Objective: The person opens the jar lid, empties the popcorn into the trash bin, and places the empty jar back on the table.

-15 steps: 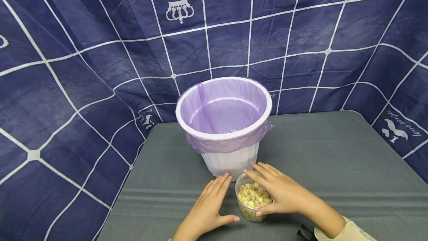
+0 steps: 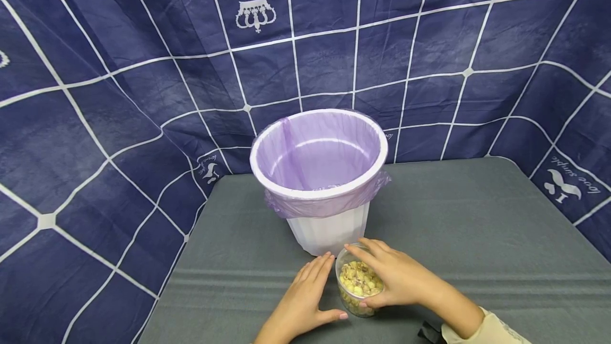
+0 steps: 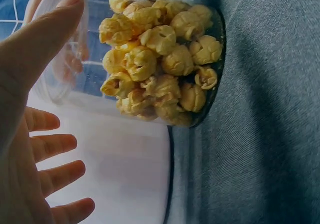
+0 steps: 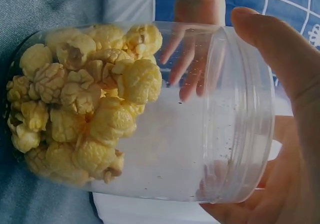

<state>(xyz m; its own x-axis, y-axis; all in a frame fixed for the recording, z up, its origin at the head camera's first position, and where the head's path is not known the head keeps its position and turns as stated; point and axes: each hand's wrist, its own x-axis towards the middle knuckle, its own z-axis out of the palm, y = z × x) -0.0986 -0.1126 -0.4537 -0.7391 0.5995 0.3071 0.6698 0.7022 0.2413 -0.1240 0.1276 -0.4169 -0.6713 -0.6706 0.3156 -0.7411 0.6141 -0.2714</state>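
Observation:
A clear plastic jar [image 2: 352,301], lidless at the top, stands upright on the grey cloth. Yellow popcorn [image 4: 107,119] fills its lower part; a few wrinkled brown pieces lie among it. My right hand [image 2: 406,279] grips the jar near its rim, thumb on the near side and fingers round the far side. On the jar's left is my left hand [image 2: 305,301], its fingers straight and its thumb spread towards the jar. In the left wrist view its fingers [image 3: 60,171] hold nothing; whether the thumb touches the jar I cannot tell.
Just behind the jar stands a white bucket [image 2: 329,230] lined with a thin purple bag [image 2: 324,207] folded over its rim. Blue, white-lined cloth [image 2: 324,68] hangs round the back and sides. A small black item [image 2: 430,332] lies by the right sleeve.
My left hand has shifted slightly right, nearer the jar. The right hand has moved a little left on the jar. The bucket has stayed where it was.

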